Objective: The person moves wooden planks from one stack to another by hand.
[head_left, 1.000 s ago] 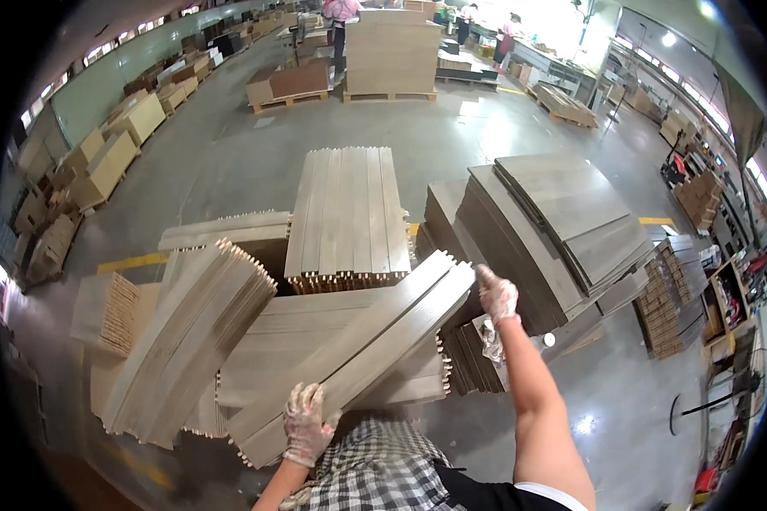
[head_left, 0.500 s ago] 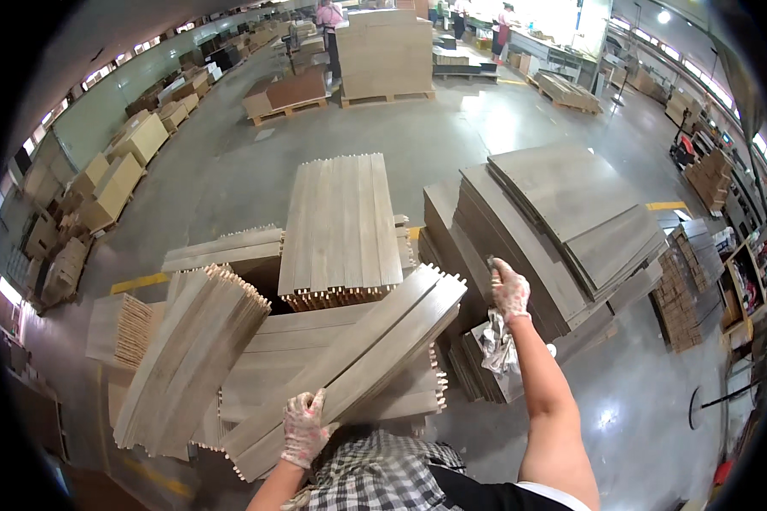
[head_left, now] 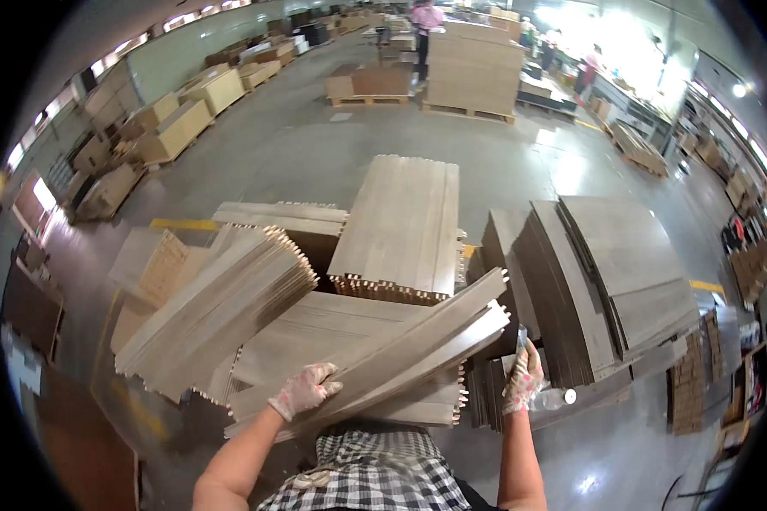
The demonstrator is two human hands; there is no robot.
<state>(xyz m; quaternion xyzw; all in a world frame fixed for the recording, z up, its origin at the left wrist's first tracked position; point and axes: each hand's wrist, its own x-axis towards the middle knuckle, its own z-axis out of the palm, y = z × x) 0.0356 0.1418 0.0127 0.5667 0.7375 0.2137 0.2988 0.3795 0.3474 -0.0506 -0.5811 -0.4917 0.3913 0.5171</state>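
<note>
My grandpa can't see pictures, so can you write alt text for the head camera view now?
A person's gloved left hand rests on slanted grey-brown boards, while the gloved right hand holds a small, unclear object near their far end. More board stacks stand around them on a workshop's grey floor.

White glare flooded the far right background, washing out the people [head_left: 588, 70] there, while a round lamp [head_left: 738, 89] and a strip of windows [head_left: 765, 162] shone bright along the right side. The grey floor [head_left: 298, 162] threw back pale streaks (a small, hard spot gleamed near the lower edge too), and the planks [head_left: 392, 345] caught a sheen at their upper end, with dark shadow between the stacks [head_left: 400, 221]. Fisheye distortion bent straight edges toward a black rim, where detail turned soft and dim.
</note>
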